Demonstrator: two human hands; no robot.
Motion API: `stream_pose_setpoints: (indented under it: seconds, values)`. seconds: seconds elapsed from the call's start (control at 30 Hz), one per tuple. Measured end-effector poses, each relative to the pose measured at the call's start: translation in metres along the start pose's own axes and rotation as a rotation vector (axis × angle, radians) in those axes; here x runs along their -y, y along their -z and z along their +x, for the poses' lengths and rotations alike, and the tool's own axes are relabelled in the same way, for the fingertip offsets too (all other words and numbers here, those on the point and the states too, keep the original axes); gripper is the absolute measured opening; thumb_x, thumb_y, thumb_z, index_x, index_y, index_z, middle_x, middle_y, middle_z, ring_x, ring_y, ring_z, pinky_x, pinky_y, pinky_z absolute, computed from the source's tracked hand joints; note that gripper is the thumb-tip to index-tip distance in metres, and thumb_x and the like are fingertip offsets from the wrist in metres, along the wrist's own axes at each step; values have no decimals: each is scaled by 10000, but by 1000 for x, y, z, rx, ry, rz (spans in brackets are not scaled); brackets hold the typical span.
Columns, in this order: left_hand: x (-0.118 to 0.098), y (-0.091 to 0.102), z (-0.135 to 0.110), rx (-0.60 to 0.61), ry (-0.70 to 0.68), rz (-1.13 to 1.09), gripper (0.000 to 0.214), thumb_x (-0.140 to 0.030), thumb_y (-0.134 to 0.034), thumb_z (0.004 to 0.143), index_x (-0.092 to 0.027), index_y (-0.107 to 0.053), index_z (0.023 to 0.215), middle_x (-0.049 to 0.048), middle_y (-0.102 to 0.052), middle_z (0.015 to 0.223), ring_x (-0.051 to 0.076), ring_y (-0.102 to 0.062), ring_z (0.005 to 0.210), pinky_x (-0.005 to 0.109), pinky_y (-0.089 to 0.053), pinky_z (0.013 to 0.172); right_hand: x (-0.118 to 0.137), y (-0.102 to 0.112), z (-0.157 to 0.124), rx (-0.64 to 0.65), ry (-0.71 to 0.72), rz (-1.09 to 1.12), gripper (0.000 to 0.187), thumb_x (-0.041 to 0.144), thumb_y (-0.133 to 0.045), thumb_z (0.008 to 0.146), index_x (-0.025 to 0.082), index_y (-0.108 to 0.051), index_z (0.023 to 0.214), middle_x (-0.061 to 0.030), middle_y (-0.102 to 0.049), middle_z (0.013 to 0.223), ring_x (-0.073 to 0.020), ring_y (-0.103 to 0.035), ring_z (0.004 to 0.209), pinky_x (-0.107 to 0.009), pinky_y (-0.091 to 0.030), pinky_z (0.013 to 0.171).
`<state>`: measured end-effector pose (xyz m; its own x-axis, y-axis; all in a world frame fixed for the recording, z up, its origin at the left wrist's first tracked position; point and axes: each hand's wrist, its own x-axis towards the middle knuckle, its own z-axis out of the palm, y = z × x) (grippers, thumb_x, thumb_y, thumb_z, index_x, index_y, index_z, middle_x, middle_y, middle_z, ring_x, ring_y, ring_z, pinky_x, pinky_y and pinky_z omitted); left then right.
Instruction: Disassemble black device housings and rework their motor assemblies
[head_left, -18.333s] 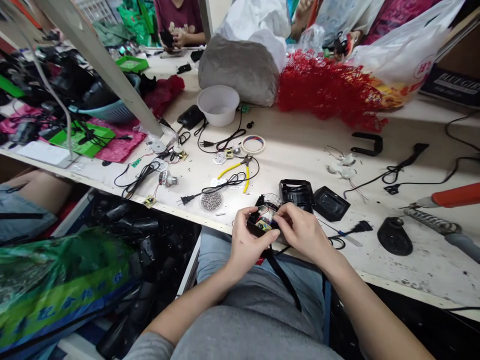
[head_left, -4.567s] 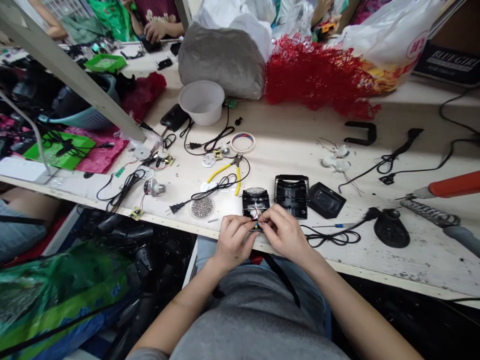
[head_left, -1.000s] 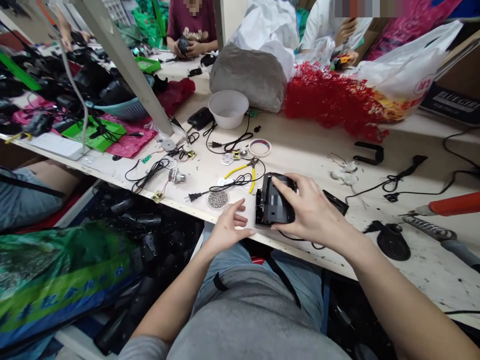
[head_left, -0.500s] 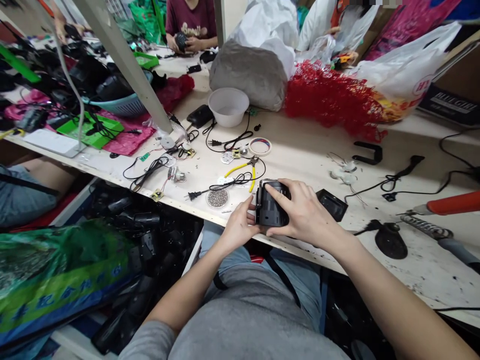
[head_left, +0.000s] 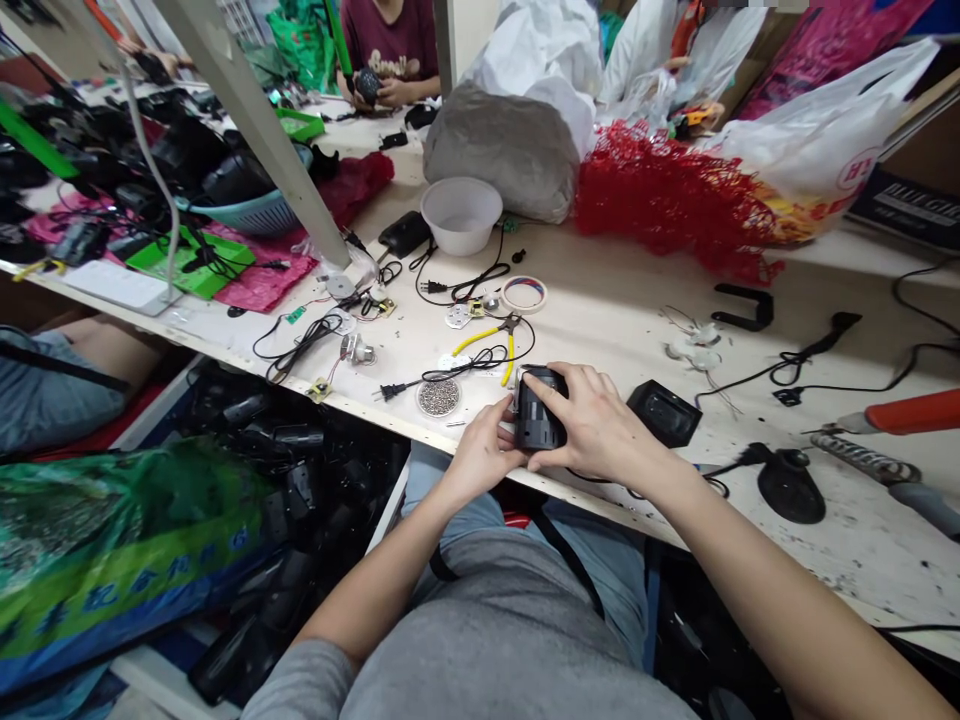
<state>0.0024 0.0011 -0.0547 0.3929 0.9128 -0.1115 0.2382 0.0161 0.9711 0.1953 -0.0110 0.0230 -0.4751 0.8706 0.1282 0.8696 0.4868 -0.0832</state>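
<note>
A black plastic lamp housing (head_left: 537, 417) rests at the near edge of the workbench (head_left: 615, 300), its back cover closed over it. My right hand (head_left: 596, 428) lies over its top and right side, fingers pressing down. My left hand (head_left: 484, 452) grips its left side with thumb and fingertips. A small dish of screws (head_left: 439, 397) sits just left of my left hand. Another black cover piece (head_left: 664, 412) lies to the right of my right hand. Yellow-handled cutters (head_left: 491, 345) lie behind the housing among black cords.
A soldering iron (head_left: 900, 412) and its black stand (head_left: 791, 485) lie at right. A white bowl (head_left: 461, 213), tape roll (head_left: 524, 294), grey bag (head_left: 510, 150) and red mesh (head_left: 667, 200) sit further back. Other people work at the far end. A green sack (head_left: 112, 560) lies below left.
My right hand brought the black back cover down onto the housing and pressed it shut. My left hand moved in from the bench edge and took hold of the housing's left side.
</note>
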Motion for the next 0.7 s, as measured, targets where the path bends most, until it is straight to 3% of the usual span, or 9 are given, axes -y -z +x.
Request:
stream_pose_setpoints:
  seconds: [0.3,0.7]
  values:
    - [-1,0,1,11,1,51,833,-70,-678,602,-168,-500,1410,64,-620,1122,123,-649,738,301,-605,725,2,1,2,19,-50,5,1040,688,-767,694,103,-435,1487,-275,-498,1305,-414,-497,1112,-551,-459,909]
    - [-5,-2,1,6,51,-49,808,-62,-696,576,-174,-549,1363,47,-635,1066,114,-647,696,268,-594,665,-1,-3,3,39,-48,45,1070,629,-845,634,103,-449,1477,-270,-479,1328,-416,-485,1149,-561,-473,942]
